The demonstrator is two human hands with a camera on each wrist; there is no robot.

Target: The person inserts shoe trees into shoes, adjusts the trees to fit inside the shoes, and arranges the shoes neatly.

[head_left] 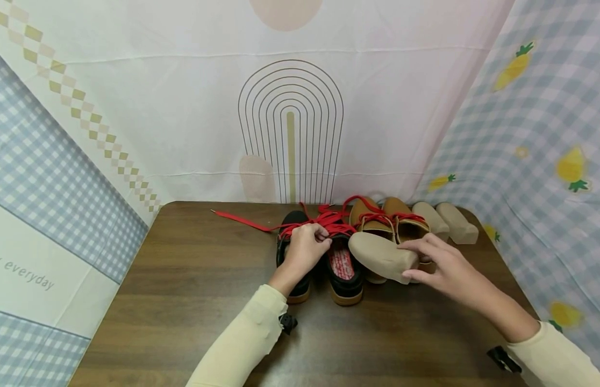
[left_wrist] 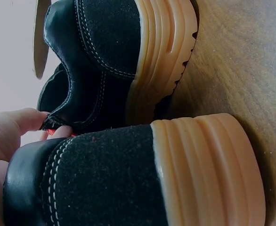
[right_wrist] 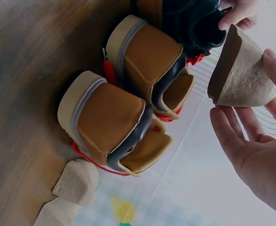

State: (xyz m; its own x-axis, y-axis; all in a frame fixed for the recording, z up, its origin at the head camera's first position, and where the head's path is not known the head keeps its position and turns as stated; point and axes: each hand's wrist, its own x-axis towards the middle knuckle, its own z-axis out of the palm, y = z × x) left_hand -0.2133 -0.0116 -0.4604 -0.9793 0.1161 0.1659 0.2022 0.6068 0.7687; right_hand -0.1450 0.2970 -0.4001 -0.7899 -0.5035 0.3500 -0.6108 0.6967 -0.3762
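My left hand (head_left: 307,247) pinches the edge of the opening of the right black shoe (head_left: 347,290), whose red-and-white patterned insole shows. Beneath that wrist stands the left black shoe (head_left: 298,293), partly covered; in the left wrist view its black heel (left_wrist: 109,174) is close up. Red laces (head_left: 329,221) lie loose across both black shoes. With thumb and fingers my right hand (head_left: 447,269) holds a beige moulded-pulp shoe insert (head_left: 382,255) in the air, toe end pointing left, just right of the right black shoe's opening.
Two brown shoes (right_wrist: 112,113) with red laces stand to the right of the black pair, partly behind the held insert. Two more beige inserts (head_left: 457,223) lie at the table's back right. One red lace (head_left: 242,219) stretches left over the wooden table (head_left: 193,290). Fabric hangs behind.
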